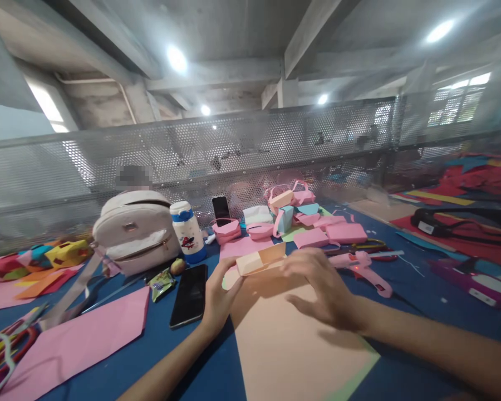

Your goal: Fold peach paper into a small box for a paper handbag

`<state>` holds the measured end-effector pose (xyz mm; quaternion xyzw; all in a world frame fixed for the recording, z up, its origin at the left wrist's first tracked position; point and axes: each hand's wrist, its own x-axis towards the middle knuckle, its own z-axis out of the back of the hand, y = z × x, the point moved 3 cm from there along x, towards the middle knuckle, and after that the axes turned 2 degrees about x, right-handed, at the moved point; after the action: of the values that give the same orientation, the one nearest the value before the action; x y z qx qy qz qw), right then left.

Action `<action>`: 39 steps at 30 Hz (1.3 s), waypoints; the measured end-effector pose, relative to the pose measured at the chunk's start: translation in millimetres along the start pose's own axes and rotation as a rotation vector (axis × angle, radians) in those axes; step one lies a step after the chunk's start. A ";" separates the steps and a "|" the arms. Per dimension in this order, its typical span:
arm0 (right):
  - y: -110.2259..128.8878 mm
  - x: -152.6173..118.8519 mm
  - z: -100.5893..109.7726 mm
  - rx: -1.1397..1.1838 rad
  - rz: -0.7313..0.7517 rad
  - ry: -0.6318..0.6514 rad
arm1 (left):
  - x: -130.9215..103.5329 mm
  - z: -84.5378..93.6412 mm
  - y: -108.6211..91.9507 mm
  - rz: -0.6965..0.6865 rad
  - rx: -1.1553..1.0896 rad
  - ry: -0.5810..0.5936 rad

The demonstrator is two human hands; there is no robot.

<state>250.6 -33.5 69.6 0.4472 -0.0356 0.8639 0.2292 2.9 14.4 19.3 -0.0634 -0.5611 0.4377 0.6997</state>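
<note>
My left hand (217,295) grips the left end of a small folded peach paper box (261,259), held just above the table. At the box's right end my right hand (323,287) has its fingers curled and spread; the blur hides whether it touches the box. Below both hands lies a large peach paper sheet (292,345) with a green sheet under it. A black phone (189,295) lies flat just left of my left hand.
A white backpack (133,228), a blue-and-white bottle (187,231) and a second phone (221,209) stand at the back. Finished paper bags (292,214) are piled behind. A pink glue gun (365,267) lies right, pink paper (79,340) left. A perforated metal screen (250,150) borders the blue table (401,317).
</note>
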 end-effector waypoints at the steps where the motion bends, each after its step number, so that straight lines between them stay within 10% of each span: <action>1: -11.9 9.3 -10.6 -0.004 0.007 -0.001 | -0.4 0.4 -1.6 -0.003 -0.001 0.001; 8: -42.3 14.3 -46.5 0.075 -0.169 -0.055 | -6.5 0.8 -9.2 -0.065 0.014 0.042; 15: -41.1 3.8 -45.2 0.229 -0.183 -0.164 | -7.4 -1.6 -30.4 -0.273 0.063 0.120; 39: -35.4 -1.9 -36.8 0.357 -0.120 -0.175 | -12.5 -3.4 -44.9 -0.303 0.033 0.177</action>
<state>238.8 7.2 41.0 0.5552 0.1250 0.7992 0.1935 30.2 -20.1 34.9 -0.0049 -0.4932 0.3290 0.8053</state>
